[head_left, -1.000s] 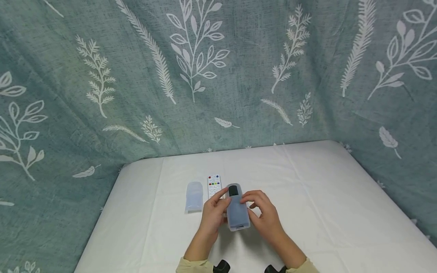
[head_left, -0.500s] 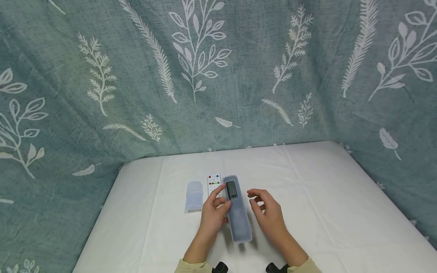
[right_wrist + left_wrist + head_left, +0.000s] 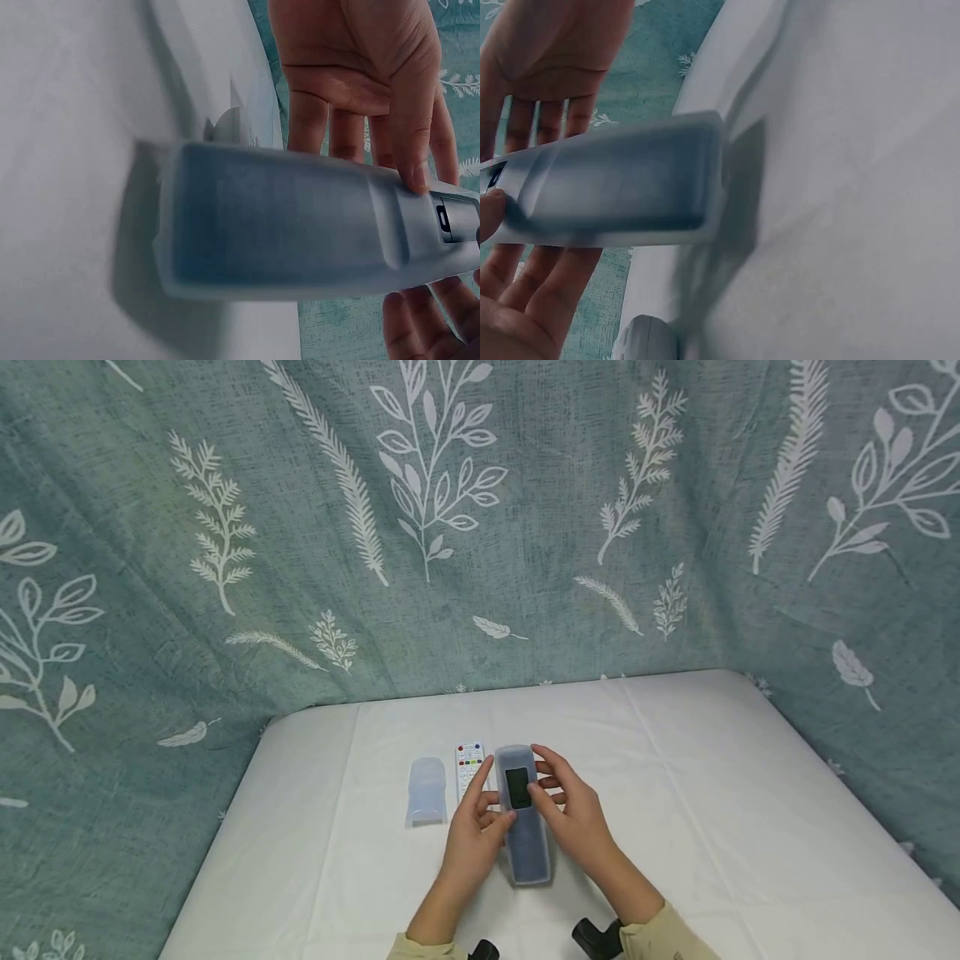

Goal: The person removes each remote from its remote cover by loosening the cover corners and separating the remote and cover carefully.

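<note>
Both hands hold a remote control in a translucent cover (image 3: 528,852), which has a dark rectangular window (image 3: 517,787) near its upper end. The left hand (image 3: 471,839) grips the left side, thumb on the face just below the window and index finger stretched up along the edge. On the other side, the right hand (image 3: 577,818) pinches the upper right edge, with the thumb at the window. The right wrist view shows a small latch-like slot (image 3: 442,219) within the window. Fingers of both hands pass partly behind the cover.
A white remote control (image 3: 470,764) with coloured buttons lies left of the held one, partly hidden by the left hand. Further left is a second translucent cover (image 3: 427,792). The table (image 3: 720,827) has a white cloth, and a patterned green curtain (image 3: 525,527) hangs behind it.
The covered remote tilts differently across the frames, showing its face at changing angles. Half a second ago the right hand was off it; now that hand grips its upper right edge. The left hand keeps hold.
</note>
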Demonstrator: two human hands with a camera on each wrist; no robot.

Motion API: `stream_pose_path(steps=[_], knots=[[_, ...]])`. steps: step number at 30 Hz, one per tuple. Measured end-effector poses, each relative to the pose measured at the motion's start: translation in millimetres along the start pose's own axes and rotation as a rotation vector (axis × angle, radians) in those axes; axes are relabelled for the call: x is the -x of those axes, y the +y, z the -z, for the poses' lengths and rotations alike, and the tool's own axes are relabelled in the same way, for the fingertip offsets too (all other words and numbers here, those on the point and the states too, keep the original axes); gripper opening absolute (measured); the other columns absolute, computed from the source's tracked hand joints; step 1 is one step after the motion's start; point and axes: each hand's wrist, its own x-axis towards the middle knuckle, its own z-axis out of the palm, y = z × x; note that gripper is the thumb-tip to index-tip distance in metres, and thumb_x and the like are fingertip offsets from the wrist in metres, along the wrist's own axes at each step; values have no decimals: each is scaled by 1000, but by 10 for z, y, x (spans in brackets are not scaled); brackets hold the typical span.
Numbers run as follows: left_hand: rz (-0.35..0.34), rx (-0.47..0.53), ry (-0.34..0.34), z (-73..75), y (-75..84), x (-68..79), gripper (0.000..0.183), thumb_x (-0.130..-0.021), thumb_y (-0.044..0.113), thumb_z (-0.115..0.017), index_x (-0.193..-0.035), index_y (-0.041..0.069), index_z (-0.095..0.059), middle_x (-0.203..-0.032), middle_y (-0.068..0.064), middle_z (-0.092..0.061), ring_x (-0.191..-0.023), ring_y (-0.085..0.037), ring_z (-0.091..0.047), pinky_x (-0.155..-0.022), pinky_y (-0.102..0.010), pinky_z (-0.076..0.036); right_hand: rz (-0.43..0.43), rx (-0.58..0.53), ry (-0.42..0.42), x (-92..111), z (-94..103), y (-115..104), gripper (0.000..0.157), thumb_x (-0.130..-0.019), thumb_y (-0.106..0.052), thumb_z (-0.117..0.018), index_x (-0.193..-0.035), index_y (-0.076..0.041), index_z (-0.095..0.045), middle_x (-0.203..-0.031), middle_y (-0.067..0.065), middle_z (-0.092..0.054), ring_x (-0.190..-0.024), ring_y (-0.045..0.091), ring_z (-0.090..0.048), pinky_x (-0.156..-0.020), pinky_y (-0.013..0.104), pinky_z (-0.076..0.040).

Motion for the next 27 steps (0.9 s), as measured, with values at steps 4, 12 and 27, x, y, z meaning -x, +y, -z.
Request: stream_pose_path(steps=[4, 12, 27], knots=[[-33, -56, -11, -27, -5, 6, 81, -94, 6, -67, -157, 37, -27, -114, -14, -65, -87, -10, -68, -72, -21, -55, 55, 9, 39, -23, -13, -9, 55, -94, -10, -67, -146, -18, -49, -122, 10, -71, -97, 19, -70, -76, 27, -58], [-76, -99, 25, -31, 61, 18, 74, -93, 3, -66, -154, 31, -36, -118, -12, -66, -101, -20, -69, -87, -24, -56, 126, 18, 73, -52, -20, -67, 56, -91, -8, -71, -142, -23, -53, -112, 5, -71, -95, 17, -69, -76, 31, -59], [-117, -118, 58, -41, 75, 3, 66, -93, 8, -68, -150, 29, -42, -125, -12, -64, -106, -24, -69, -87, -28, -58, 159, -9, 72, -10, -24, -55, 41, -93, -7, -69, -131, -21, -60, -109, 0, -70, -95, 15, -67, -75, 30, -58]])
